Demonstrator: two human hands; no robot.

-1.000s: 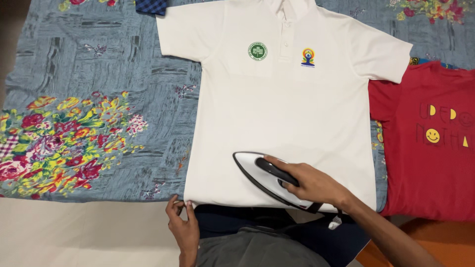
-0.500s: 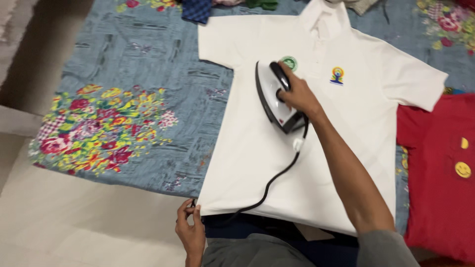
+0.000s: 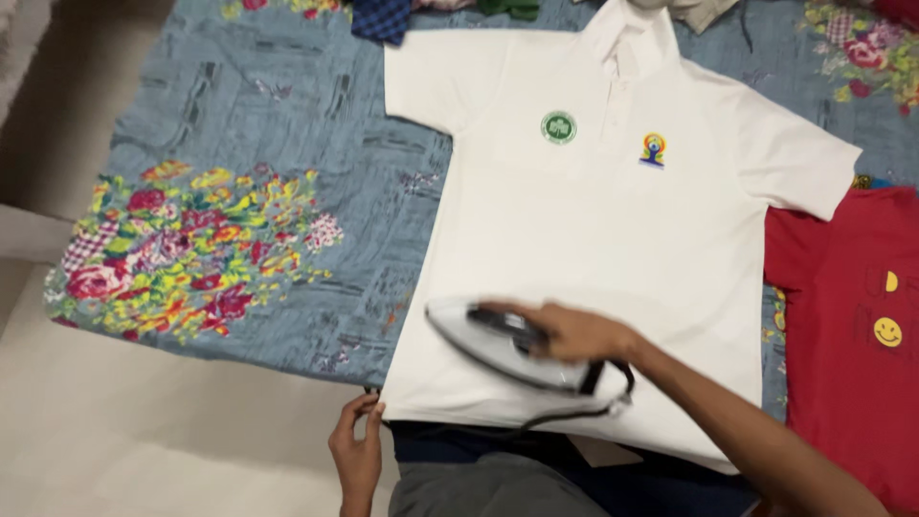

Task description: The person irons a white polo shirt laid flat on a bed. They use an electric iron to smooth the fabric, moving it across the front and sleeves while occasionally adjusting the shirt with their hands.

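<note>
1. We see the iron (image 3: 498,347), white-bodied with a dark handle, lying flat on the lower part of the white polo shirt (image 3: 593,249), its pointed nose aimed at the shirt's left side seam; it is blurred, so finer detail escapes us.
2. Our right hand (image 3: 574,335) is wrapped over the iron's handle, fingers curled tight around it; the forearm runs off to the lower right corner of the view.
3. A dark cord (image 3: 584,412) loops from the back of the iron along the shirt's hem.
4. Our left hand (image 3: 356,450) sits at the near edge of the floral sheet (image 3: 258,144), thumb and fingertips pinched shut on the shirt's lower left corner.
5. The shirt lies front up, collar at the far edge, sleeves spread; a green round badge (image 3: 558,127) and a small multicoloured emblem (image 3: 652,150) sit either side of the button placket.
6. Beside it on the right, just touching its sleeve and side, lies a red T-shirt (image 3: 852,325) with yellow smiley prints.
7. The blue-grey sheet shows a bright flower patch on its left part; a blue checked cloth (image 3: 383,17) pokes in at the far edge.
8. A pale floor (image 3: 144,440) shows beyond the sheet's near left corner.
</note>
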